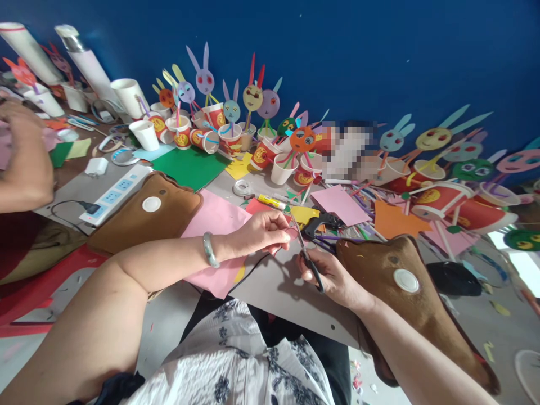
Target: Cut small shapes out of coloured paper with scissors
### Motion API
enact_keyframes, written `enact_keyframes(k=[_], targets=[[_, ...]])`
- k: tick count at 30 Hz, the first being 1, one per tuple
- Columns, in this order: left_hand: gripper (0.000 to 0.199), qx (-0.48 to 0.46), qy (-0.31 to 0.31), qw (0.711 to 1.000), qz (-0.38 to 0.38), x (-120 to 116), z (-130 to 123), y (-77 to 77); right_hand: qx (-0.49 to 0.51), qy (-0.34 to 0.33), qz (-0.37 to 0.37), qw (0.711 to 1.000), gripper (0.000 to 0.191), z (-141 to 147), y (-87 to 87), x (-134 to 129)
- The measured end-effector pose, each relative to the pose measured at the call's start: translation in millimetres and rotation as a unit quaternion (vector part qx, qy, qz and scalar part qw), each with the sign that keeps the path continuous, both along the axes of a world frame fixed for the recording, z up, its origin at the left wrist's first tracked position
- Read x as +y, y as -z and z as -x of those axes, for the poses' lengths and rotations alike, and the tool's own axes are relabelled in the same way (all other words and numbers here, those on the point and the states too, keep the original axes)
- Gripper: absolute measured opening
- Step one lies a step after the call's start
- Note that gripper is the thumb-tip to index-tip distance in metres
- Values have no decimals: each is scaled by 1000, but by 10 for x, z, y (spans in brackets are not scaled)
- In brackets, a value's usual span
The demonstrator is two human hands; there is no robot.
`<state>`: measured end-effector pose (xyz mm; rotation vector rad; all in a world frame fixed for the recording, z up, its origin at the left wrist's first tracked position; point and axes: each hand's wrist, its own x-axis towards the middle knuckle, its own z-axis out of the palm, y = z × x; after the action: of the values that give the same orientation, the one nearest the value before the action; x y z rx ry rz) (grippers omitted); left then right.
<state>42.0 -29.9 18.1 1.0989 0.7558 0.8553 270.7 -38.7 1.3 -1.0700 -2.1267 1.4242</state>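
My left hand (270, 232), with a jade-coloured bangle at its wrist, pinches a small round reddish piece of paper (291, 232) by its edge. Black-handled scissors (313, 269) are gripped in my right hand (331, 275). Their blades point up and away, right beside the small piece; whether they touch it I cannot tell. Beneath my left forearm lies a sheet of pink paper (219, 273). Just beyond both hands are a yellow glue tube (272, 201), red paper (257, 207) and a black tool (318, 225), possibly a glue gun.
Brown plush cushions (122, 225) (379, 264) flank my hands. Several paper cups with rabbit-faced figures (231, 140) line the blue wall. A white power strip (113, 194), green paper (189, 166) and orange paper (396, 219) lie around. Another person's arm (27, 157) is at far left.
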Motion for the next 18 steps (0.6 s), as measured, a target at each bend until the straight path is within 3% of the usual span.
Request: enact_keyframes(k=[18], targets=[[24,-4,-2,1000,8,6,4,-21,-10,1,-19,1000,63,2,-18,0]])
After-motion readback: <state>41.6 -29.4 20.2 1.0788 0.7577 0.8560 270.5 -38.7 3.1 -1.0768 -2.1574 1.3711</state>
